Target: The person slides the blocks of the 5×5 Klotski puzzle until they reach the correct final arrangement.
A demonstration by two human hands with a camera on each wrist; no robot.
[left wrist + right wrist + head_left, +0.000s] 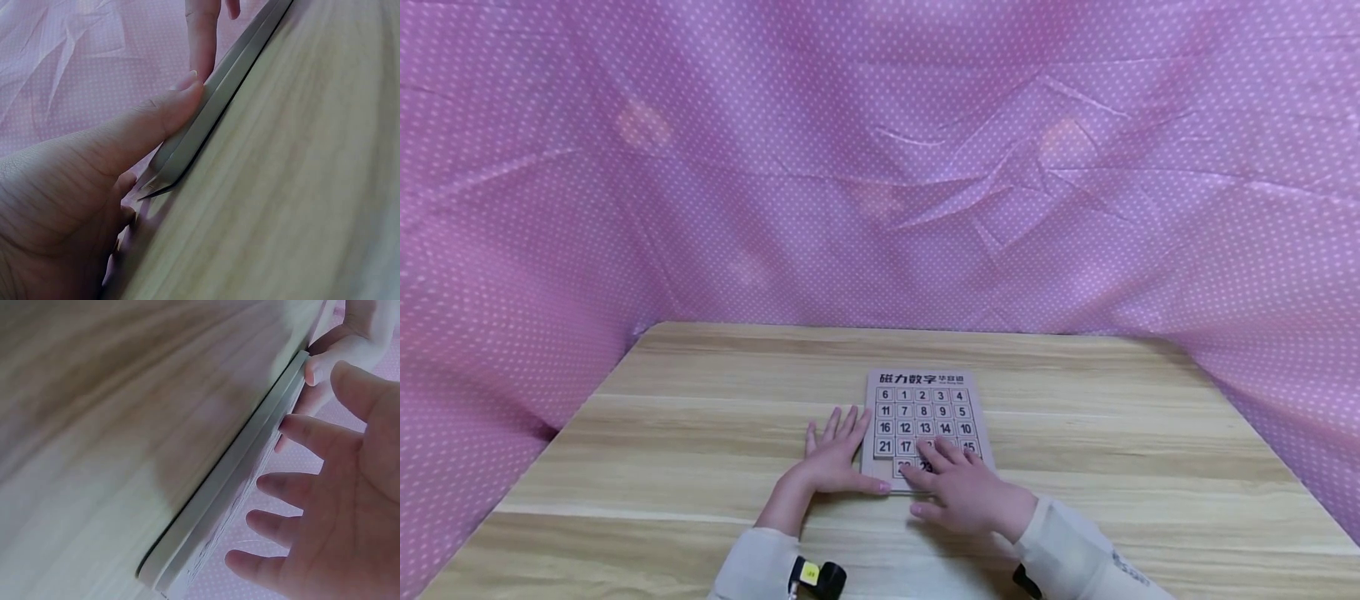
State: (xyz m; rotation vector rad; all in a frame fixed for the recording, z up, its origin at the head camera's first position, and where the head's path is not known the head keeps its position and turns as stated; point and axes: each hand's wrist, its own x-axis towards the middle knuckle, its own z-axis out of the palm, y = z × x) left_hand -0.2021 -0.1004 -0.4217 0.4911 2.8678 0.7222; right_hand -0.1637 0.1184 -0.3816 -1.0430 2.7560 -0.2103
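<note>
A number sliding puzzle (982, 440) lies flat on the wooden table, its square tiles printed with black numbers. At its lower left corner is a tile-sized gap (882, 469), just left of tile 22 (902, 469). My left hand (835, 463) steadies the board, thumb on the near edge and spread fingers along the left side; in the left wrist view the thumb (165, 109) presses the board's edge (209, 119). Over the lower rows spreads my right hand (966, 496), its index fingertip on tile 22. Its other fingers hover over or touch tiles, hiding several numbers.
The wooden table (625, 467) extends on all sides of the board. Pink dotted cloth (880, 167) hangs behind the table and along both sides. A dark wrist camera (829, 578) is strapped at the left sleeve.
</note>
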